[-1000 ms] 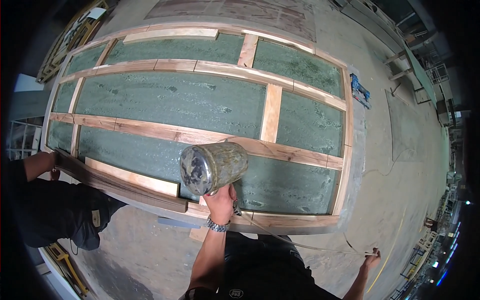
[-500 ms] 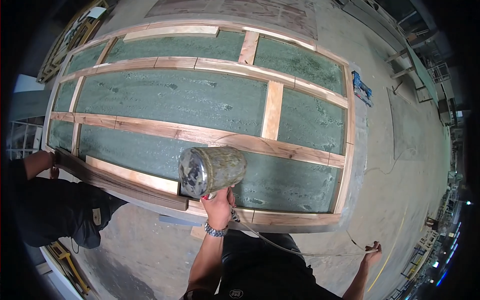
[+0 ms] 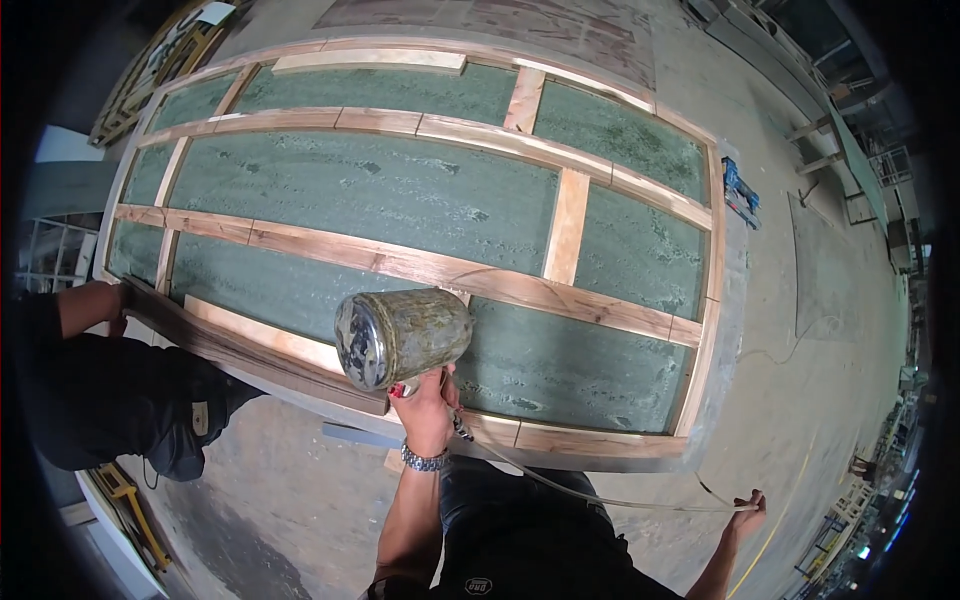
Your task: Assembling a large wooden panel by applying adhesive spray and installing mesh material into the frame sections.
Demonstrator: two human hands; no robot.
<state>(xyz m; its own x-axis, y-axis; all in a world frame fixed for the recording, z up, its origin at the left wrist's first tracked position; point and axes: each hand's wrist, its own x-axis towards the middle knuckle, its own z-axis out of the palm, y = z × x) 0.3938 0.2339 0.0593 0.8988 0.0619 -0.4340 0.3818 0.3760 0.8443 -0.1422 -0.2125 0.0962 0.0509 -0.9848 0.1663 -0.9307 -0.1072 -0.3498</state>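
My left hand (image 3: 428, 412), with a metal watch on its wrist, is wrapped round the handle of a spray gun. The gun's large cup (image 3: 405, 335), stained and shiny at its end, hides most of the gun's body. It hangs over the near edge of a wooden frame (image 3: 440, 265) laid on a green panel (image 3: 330, 190). From the handle a pale hose (image 3: 590, 498) runs right to my right hand (image 3: 746, 515), whose fingers close round it well out to the side, beyond the panel's near edge.
At the left a co-worker's hand (image 3: 95, 305) is at the end of a dark, long strip (image 3: 250, 355) along the near edge. A loose board (image 3: 370, 62) lies on the far side. A blue tool (image 3: 740, 190) sits at the right edge.
The cup and my left hand have shifted slightly left over the frame. The view has turned a little, so the frame appears farther right. Both hands keep their hold.
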